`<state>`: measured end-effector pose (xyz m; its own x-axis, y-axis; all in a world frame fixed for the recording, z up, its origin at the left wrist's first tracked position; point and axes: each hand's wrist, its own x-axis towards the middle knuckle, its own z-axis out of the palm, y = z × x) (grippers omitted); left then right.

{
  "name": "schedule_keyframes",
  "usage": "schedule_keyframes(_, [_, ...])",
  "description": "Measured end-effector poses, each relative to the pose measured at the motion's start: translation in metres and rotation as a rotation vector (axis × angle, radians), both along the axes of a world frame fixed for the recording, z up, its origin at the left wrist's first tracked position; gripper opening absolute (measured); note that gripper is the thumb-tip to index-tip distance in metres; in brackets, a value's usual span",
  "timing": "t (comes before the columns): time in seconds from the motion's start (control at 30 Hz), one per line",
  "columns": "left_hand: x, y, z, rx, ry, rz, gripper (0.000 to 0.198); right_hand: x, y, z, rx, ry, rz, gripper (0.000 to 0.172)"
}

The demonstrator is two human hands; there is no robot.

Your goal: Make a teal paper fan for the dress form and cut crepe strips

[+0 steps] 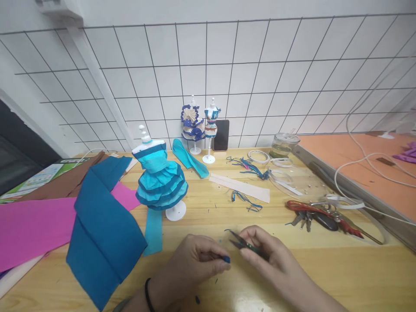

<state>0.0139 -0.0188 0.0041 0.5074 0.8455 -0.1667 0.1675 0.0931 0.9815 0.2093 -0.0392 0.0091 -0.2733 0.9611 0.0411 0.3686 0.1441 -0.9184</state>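
My left hand [195, 262] rests on the wooden table [341, 268], its fingers pinched on a tiny blue paper scrap [226, 259]. My right hand [268, 255] is closed round small thread snips [242, 243], whose dark blades point left toward the scrap. Just behind my hands stands a small white mannequin in a layered blue paper dress [160, 180]. A strip of light blue paper [153, 232] lies at its foot.
Sheets of dark blue [100, 234], pink [32, 225] and brown paper [61, 184] cover the left side. Two small dressed mannequins [201, 125] and a phone [221, 134] stand by the tiled wall. Keys [320, 216], tape rolls [256, 155], a jar [284, 145] and blue trimmings [251, 167] lie to the right.
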Motion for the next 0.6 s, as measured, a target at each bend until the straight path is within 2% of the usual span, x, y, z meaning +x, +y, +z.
schedule_keyframes(0.13, [0.001,0.000,0.000,-0.154,-0.097,0.059,0.015,0.000,0.006,-0.004,-0.151,0.243,-0.044,0.031])
schedule_keyframes(0.23, [0.000,0.004,-0.003,-0.072,-0.232,0.060,0.011,-0.004,0.005,-0.005,-0.186,0.291,0.008,0.037])
schedule_keyframes(0.33, [-0.002,0.007,-0.006,0.011,-0.326,0.087,0.010,-0.013,0.000,-0.003,-0.242,0.232,0.034,0.032])
schedule_keyframes(0.47, [-0.002,0.008,-0.007,-0.008,-0.322,0.087,0.011,-0.024,-0.007,-0.006,-0.278,0.139,0.105,0.021])
schedule_keyframes(0.6, [-0.001,0.006,-0.004,-0.042,-0.292,0.065,0.010,-0.028,-0.008,-0.011,-0.244,0.092,0.071,0.009])
